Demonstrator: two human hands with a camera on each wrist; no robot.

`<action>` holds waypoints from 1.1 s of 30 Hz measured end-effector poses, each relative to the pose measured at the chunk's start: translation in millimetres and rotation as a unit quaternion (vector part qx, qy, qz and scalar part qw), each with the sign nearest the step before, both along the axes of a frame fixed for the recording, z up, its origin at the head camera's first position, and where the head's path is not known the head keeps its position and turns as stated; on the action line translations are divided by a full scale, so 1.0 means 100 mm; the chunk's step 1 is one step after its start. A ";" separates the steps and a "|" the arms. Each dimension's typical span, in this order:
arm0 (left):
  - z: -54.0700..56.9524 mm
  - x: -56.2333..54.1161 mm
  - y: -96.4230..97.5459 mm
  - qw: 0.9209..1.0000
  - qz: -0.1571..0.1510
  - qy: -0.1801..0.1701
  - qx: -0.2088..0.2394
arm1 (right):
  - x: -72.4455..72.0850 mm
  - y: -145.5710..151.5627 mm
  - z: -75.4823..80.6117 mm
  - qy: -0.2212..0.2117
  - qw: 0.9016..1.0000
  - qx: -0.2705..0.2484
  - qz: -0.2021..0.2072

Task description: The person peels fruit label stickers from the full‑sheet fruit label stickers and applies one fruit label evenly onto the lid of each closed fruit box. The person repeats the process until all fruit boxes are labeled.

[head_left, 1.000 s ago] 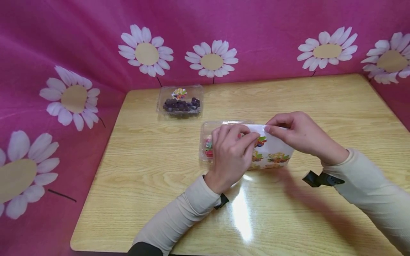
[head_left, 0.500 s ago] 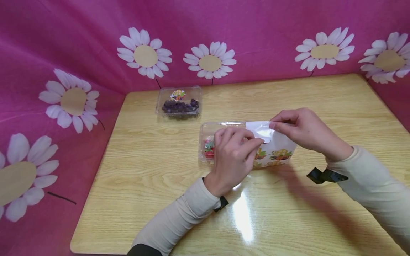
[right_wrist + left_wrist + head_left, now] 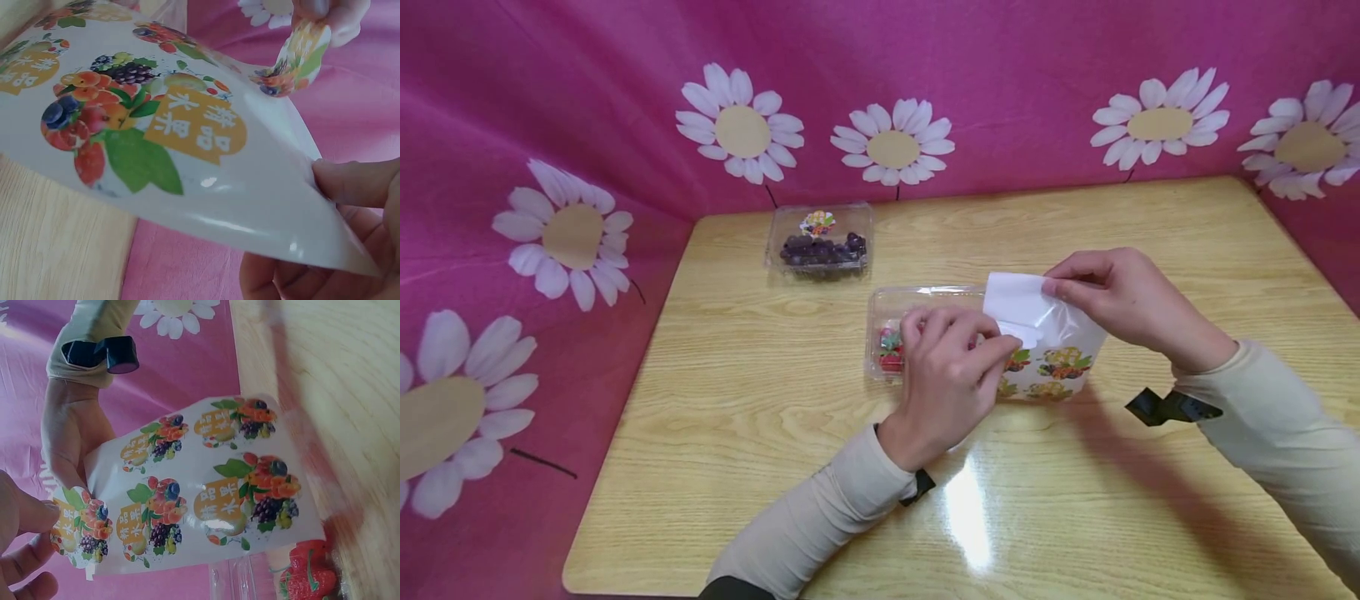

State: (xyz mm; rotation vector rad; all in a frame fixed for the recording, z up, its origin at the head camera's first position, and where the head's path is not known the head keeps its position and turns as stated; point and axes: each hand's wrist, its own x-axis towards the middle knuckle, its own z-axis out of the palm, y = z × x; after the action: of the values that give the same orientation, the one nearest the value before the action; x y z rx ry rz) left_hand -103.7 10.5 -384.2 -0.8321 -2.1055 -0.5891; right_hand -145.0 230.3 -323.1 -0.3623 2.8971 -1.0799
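My right hand (image 3: 1131, 308) holds a white sheet of fruit stickers (image 3: 169, 487) by its upper corner, thumb on one face and fingers behind it. Between the thumb and finger of my left hand (image 3: 947, 379) is one fruit sticker (image 3: 84, 528), partly lifted and bent away from the sheet in the right wrist view (image 3: 297, 62). Rows of printed stickers with fruit pictures still show on the sheet. Behind my left hand stands a clear plastic box (image 3: 874, 321) with red strawberries (image 3: 891, 360) in it, partly hidden by the hand and sheet.
Farther back on the wooden table (image 3: 737, 400) stands another clear box (image 3: 775, 225) holding dark grapes (image 3: 823, 250), with a fruit sticker (image 3: 817, 222) on its lid. A pink flowered cloth (image 3: 1015, 108) hangs around the table's back and sides.
My right hand has moved a little right and up, bending the sheet's upper part back. The sticker has come up from the sheet, pinched in my left hand, which has barely moved.
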 end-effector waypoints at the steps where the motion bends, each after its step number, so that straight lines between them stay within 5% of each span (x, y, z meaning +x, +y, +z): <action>1: 0.00 0.01 0.00 1.000 -0.002 -0.001 0.000 | 0.00 0.01 0.00 -0.001 1.000 0.001 -0.002; 15: 0.03 0.06 -0.09 0.999 -0.020 0.006 0.050 | -0.03 0.16 0.00 0.004 1.000 0.016 -0.026; 33: 0.05 -0.01 -0.34 0.996 0.028 -0.041 0.068 | -0.10 0.58 0.08 -0.030 0.996 0.080 -0.041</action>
State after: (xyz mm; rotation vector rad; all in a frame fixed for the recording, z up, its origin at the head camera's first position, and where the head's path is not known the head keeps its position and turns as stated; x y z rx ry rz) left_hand -104.9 -24.0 -378.9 -0.6798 -2.1288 -0.7393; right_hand -155.1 288.4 -315.1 -0.2021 2.9428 -0.8444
